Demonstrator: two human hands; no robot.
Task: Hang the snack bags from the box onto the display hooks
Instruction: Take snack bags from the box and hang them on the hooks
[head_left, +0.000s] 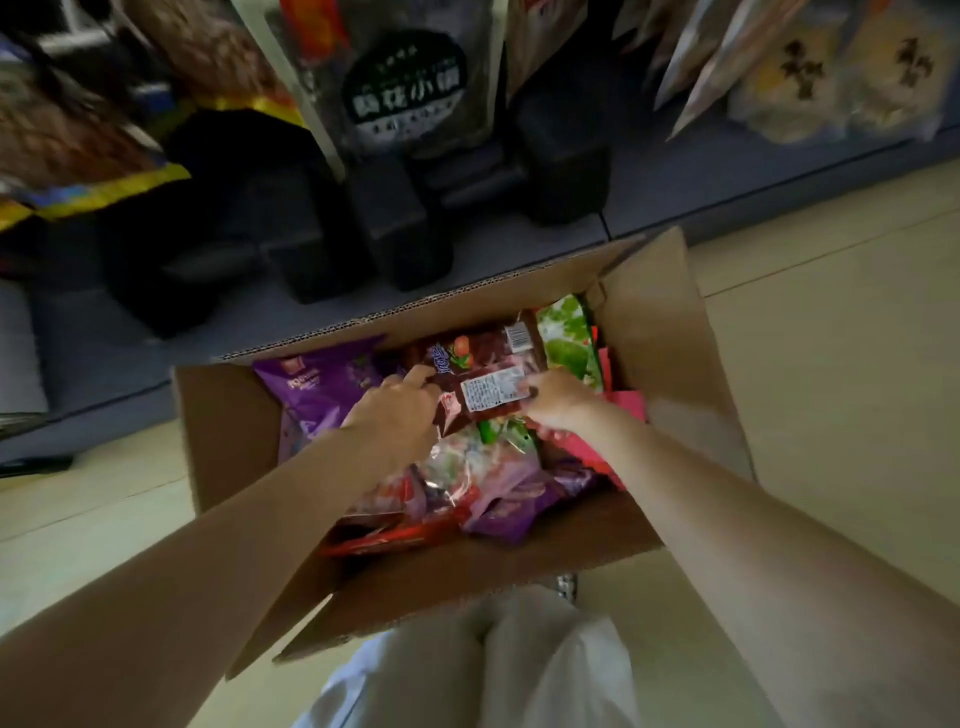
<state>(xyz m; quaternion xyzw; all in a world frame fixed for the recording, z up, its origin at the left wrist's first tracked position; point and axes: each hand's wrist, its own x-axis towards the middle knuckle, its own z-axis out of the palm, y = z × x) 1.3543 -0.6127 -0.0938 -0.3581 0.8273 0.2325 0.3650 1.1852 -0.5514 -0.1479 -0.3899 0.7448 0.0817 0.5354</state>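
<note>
An open cardboard box (670, 332) stands on the floor, full of snack bags. Both my hands are inside it on a dark brown snack bag (483, 384) with a white label. My left hand (400, 410) grips the bag's left edge, fingers curled over it. My right hand (558, 397) grips its right end. Beneath lie a purple bag (317, 384), a green bag (569, 338), red bags (395, 535) and several clear ones. Above, snack bags hang on the display, among them a dark bag with a round label (405, 83); the hooks themselves are not visible.
The display's grey base shelf (675, 192) runs behind the box, with black blocks (400, 228) on it. More hanging bags show at the left (67, 130) and right (831, 67). Pale floor tiles surround the box. My light trousers (498, 665) are just in front of it.
</note>
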